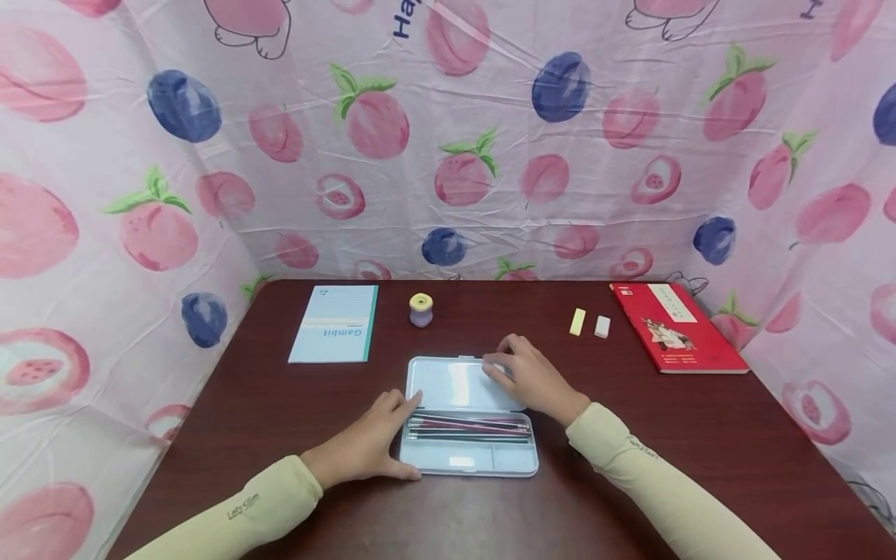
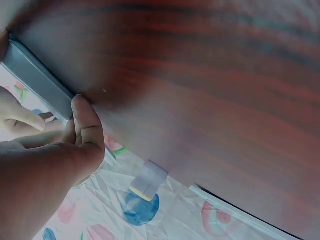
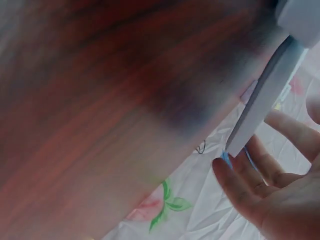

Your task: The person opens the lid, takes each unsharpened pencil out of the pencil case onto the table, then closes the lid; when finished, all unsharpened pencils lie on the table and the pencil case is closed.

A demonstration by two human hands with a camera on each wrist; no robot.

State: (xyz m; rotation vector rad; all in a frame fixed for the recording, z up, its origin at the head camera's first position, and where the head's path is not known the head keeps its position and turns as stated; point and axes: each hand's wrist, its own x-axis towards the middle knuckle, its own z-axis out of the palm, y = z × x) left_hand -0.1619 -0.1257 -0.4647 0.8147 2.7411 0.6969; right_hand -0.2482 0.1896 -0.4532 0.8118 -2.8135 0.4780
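A pale blue-white pencil case [image 1: 448, 453] lies opened on the table, hinge across its middle. Several dark and reddish pencils [image 1: 467, 428] fill its long rear compartment; the two front compartments hold nothing. My left hand [image 1: 374, 437] grips the case's left end, thumb at the front corner and index finger by the hinge. In the left wrist view, fingertips press the case's edge [image 2: 45, 82]. My right hand [image 1: 533, 377] is at the upper right corner of the lid [image 1: 441, 385], thumb over its inner face. In the right wrist view its fingers [image 3: 240, 185] extend loosely behind the lid's edge.
A light blue notebook [image 1: 332, 323] lies back left, beside a small purple container with a yellow top [image 1: 421, 310]. A yellow eraser-like block [image 1: 577, 321] and a white one [image 1: 602, 327] sit back right, near a red book [image 1: 675, 330]. Fruit-printed cloth [image 1: 462, 140] hangs behind the table.
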